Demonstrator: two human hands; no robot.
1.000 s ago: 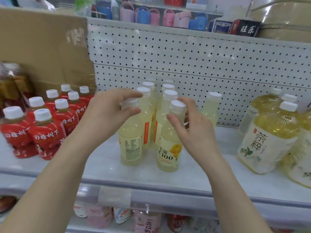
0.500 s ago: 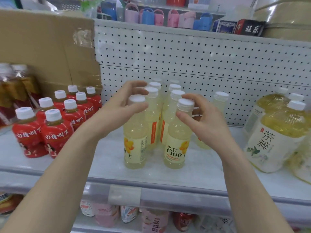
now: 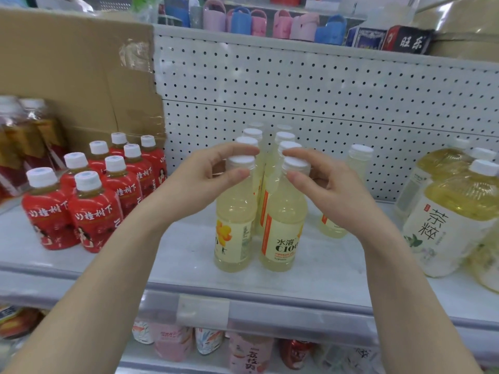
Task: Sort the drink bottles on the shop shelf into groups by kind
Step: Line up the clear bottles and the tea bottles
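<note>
The head view looks down on a white shop shelf (image 3: 167, 255) with a smooth, faintly marbled surface and a white metal pegboard (image 3: 310, 85) full of small round holes behind it. In the middle stand two rows of slim bottles of pale, cloudy yellow drink, all with ribbed white screw caps. The left hand (image 3: 197, 182) grasps the left front bottle (image 3: 233, 230) at its neck, with thumb and forefinger curled around it just under the cap. The right hand (image 3: 334, 198) grasps the right front bottle (image 3: 283, 233) in the same way. Both bottles stand upright on the shelf, touching each other, near the front edge. One single pale bottle (image 3: 360, 157) of the same kind stands apart to the right, partly hidden behind the right hand. On the left is a tight group of red bottles (image 3: 91, 211), short and rounded, with glossy red wrappers and white caps. Behind them leans a sheet of brown cardboard (image 3: 67, 71) with shiny tape. On the far left, blurred dark tea bottles (image 3: 24, 136) are seen. On the right stand large tea bottles (image 3: 453, 211) of clear yellow liquid with white labels. Pink and blue soft holders (image 3: 243, 20) line the upper shelf. Under the clear plastic price rail (image 3: 256, 306) more bottles with pink labels (image 3: 248, 354) appear.
</note>
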